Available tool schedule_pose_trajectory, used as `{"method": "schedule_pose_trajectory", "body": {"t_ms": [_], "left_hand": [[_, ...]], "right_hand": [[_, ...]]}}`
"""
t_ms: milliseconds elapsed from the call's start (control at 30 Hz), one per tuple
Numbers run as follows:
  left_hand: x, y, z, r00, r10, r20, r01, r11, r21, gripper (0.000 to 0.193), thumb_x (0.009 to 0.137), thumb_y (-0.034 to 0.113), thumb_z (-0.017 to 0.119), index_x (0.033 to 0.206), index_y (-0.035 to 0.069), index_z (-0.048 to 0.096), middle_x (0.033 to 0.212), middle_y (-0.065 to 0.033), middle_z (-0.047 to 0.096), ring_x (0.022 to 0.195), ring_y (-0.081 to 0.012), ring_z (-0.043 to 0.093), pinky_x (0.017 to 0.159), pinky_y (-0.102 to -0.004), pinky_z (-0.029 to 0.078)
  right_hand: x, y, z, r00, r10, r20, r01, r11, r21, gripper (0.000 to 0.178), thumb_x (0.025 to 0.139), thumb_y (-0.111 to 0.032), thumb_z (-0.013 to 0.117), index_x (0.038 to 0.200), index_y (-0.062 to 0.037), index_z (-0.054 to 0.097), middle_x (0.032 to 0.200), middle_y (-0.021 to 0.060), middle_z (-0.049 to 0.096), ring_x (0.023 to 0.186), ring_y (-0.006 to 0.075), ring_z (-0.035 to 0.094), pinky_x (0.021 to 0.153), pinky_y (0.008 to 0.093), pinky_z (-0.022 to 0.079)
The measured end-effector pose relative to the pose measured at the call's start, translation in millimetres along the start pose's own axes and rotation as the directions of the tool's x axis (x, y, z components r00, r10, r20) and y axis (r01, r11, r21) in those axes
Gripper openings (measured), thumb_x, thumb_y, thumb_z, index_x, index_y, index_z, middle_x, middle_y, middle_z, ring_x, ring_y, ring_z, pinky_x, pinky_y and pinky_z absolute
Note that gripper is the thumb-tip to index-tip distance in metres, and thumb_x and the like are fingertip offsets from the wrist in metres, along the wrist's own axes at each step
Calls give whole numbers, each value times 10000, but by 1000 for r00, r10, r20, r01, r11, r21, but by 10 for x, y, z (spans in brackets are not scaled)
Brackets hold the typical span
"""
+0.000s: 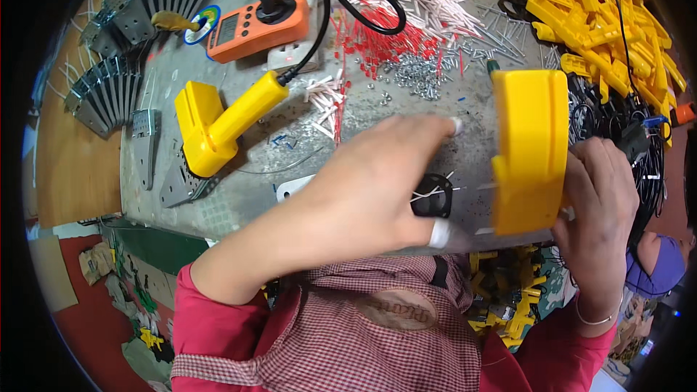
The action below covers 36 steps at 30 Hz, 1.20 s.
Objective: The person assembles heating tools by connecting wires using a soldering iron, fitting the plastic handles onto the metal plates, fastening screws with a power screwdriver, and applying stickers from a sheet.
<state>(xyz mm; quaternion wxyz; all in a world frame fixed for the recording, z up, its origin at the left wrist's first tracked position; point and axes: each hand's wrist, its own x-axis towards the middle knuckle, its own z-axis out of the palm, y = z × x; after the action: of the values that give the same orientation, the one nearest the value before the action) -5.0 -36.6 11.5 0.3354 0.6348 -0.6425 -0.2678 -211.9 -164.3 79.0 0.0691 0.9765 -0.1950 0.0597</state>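
Observation:
My right hand is closed on the side of a yellow plastic housing, which stands upright above the table's front right. My left hand reaches across the middle, its thumb and forefinger spread wide with nothing between them; white wraps cover the two tips, and the hand is a little blurred. Below the gap of those fingers lies a black flat part with thin white wires. A white piece shows partly from under my left forearm.
A yellow-handled tool with a metal plate lies left, its cord running to an orange meter. Metal brackets stand in rows at far left. White sleeves, red-leaded parts and screws are heaped behind. Yellow housings pile up at back right.

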Motion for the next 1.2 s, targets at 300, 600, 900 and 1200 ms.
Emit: {"method": "schedule_pose_trajectory", "body": {"t_ms": [300,600,900,1200], "left_hand": [[-153,-90,361,992,124,-2,-120,968,219,677,633,202,775,1223,18,498,1081,-159,549,976,-351,568,843,-434,453],[-405,-293,287,984,89,-153,-73,992,103,815,620,240,811,1309,-10,457,1218,-212,561,1127,-402,547,961,-474,410],[-437,-318,234,989,62,-136,-56,997,48,698,678,232,770,1284,24,493,1262,-208,518,1108,-376,549,883,-454,468],[-57,-72,183,906,299,300,-414,775,478,667,645,219,724,1279,324,543,1416,-144,446,693,-207,596,590,-315,490]], "right_hand": [[-262,-8,349,995,72,70,-89,950,299,474,578,-67,666,1046,-17,607,888,118,493,817,317,526,729,401,432],[-37,-252,578,990,-19,141,-17,967,255,519,615,-141,700,1114,-63,579,936,64,503,908,246,536,747,382,425],[61,-382,745,988,-84,126,39,945,324,494,605,-147,708,1076,-50,596,907,51,502,863,230,543,726,355,453],[-103,-116,683,994,-77,79,34,897,441,477,678,-165,741,1111,-33,591,919,119,547,822,304,559,786,425,475]]}}
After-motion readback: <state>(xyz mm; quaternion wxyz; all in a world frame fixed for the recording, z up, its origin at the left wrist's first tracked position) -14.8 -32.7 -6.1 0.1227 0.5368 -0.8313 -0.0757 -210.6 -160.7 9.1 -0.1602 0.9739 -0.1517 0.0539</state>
